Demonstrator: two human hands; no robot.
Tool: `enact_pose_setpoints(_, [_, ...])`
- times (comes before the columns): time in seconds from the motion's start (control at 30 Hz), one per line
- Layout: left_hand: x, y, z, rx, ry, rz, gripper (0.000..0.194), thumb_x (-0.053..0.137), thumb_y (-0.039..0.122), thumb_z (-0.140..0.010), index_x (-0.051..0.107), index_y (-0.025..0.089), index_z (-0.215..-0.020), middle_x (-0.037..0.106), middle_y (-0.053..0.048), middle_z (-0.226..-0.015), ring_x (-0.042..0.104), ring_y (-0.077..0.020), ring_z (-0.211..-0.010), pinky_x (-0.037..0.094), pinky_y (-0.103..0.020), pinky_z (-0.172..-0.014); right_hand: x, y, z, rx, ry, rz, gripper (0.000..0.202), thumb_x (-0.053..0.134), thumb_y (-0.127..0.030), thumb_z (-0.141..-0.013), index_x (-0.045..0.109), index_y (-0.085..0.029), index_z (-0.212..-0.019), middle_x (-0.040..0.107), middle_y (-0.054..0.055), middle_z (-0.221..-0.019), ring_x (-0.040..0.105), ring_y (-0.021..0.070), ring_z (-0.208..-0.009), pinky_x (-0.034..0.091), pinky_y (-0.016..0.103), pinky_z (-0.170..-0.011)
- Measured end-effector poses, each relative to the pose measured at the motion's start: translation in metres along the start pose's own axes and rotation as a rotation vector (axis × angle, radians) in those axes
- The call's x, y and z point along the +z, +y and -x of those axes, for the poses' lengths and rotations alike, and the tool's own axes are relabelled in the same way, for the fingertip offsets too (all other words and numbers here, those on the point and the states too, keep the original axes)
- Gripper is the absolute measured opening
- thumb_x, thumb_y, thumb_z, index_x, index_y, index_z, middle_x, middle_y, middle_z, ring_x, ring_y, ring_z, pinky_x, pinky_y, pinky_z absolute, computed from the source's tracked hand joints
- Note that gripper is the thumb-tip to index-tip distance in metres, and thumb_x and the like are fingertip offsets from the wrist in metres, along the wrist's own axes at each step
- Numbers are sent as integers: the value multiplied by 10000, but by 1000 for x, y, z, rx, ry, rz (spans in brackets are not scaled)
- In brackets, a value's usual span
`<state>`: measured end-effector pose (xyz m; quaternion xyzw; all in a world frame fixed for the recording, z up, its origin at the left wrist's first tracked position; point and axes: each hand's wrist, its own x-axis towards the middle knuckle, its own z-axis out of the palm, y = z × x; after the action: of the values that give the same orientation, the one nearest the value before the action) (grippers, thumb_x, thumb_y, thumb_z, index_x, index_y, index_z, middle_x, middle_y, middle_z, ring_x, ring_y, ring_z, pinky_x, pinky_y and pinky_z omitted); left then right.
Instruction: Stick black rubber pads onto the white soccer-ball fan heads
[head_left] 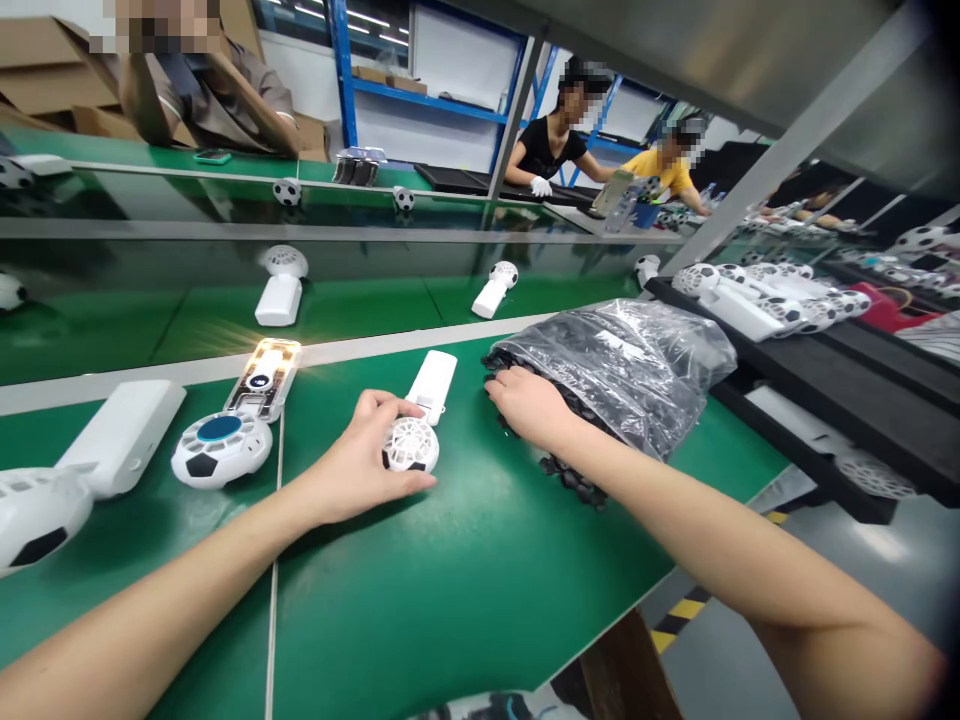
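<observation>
My left hand [375, 450] is wrapped around the round head of a small white handheld fan [412, 444], patterned like a football. Its flat white handle [435, 385] points away from me over the green table. On the right, a clear plastic bag [630, 360] lies with its mouth toward my hands, and small black pieces [574, 480] spill out of it. My right hand [529, 405] reaches down onto these pieces at the bag's mouth, fingers bent close together. Whatever is between its fingertips is hidden.
Left of my hands lie a fan with its handle opened and lit [266, 375] and a white fan [124, 435]. More fans [279, 298] are on the green conveyor [375, 290] ahead. A black tray [750, 335] of fans stands right. Co-workers [551, 150] sit across.
</observation>
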<state>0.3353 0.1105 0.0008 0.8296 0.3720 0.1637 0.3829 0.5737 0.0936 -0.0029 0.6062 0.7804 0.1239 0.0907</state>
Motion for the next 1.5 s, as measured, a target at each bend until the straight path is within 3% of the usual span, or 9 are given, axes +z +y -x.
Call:
enact_pose_setpoints(0.33, [-20,2,0,55,-139,24,496,544,212,-648,431,233,-1130,406,-37,-1132,452,-202,-1038,366,-361,-909,-11,-2,15,-59,22,3,170,408,-74,-802,567,-123,-839,567,94,-792,508,208,-741,334,307,-637])
enact_pose_setpoints(0.47, [-22,1,-1,66,-165,10,492,522,202,-645,437,231,-1128,420,-41,-1118,475,-206,-1004,396,-347,-868,-23,-13,24,-31,12,-244,130,416,-151,-845,546,-147,-850,585,70,-753,524,173,-677,332,272,-591])
enact_pose_setpoints(0.63, [-21,4,0,81,-141,-19,495,497,161,-633,429,232,-1117,417,-27,-1123,475,-189,-983,406,-310,-846,-32,-34,27,-193,115,-720,119,444,-227,-862,549,-177,-884,609,36,-859,540,149,-807,397,251,-710])
enact_pose_setpoints(0.83, [-18,4,1,81,-133,-15,494,494,148,-630,420,219,-1114,414,-27,-1114,472,-185,-977,398,-310,-864,-34,-46,24,-267,137,-823,232,435,-189,-859,546,-179,-1062,592,62,-938,540,156,-870,428,278,-763])
enact_pose_setpoints(1.07, [-16,5,2,74,-116,-29,494,497,142,-626,425,219,-1109,413,-33,-1112,466,-200,-990,387,-340,-884,-39,-48,30,-171,48,-806,161,419,-216,-856,528,-176,-967,602,53,-844,554,148,-717,429,271,-647])
enact_pose_setpoints(1.23, [-10,4,2,64,-31,-57,467,549,201,-632,436,213,-1085,431,-44,-1094,444,-219,-1034,373,-361,-906,-41,-51,26,-189,215,-989,60,501,-206,-807,550,-172,-806,573,38,-821,527,137,-773,425,269,-719])
enact_pose_setpoints(1.3, [-9,3,2,62,-12,-60,467,583,259,-643,437,214,-1084,437,-47,-1100,443,-222,-1039,371,-371,-909,-39,-52,22,-141,171,-1166,58,527,-217,-788,553,-166,-786,575,24,-783,536,124,-726,437,265,-700])
enact_pose_setpoints(1.43, [-8,4,1,53,6,-62,461,601,353,-668,451,203,-1078,450,-54,-1101,451,-222,-1037,369,-373,-910,-27,-57,14,-31,-80,-1615,88,541,-228,-769,531,-145,-793,579,9,-713,582,117,-688,467,261,-668])
enact_pose_setpoints(1.5, [-7,6,1,51,25,-62,458,595,388,-677,460,195,-1070,456,-56,-1094,455,-222,-1032,372,-368,-903,-21,-59,11,-31,-111,-1697,98,565,-224,-751,531,-137,-778,566,-2,-683,572,101,-653,463,246,-648])
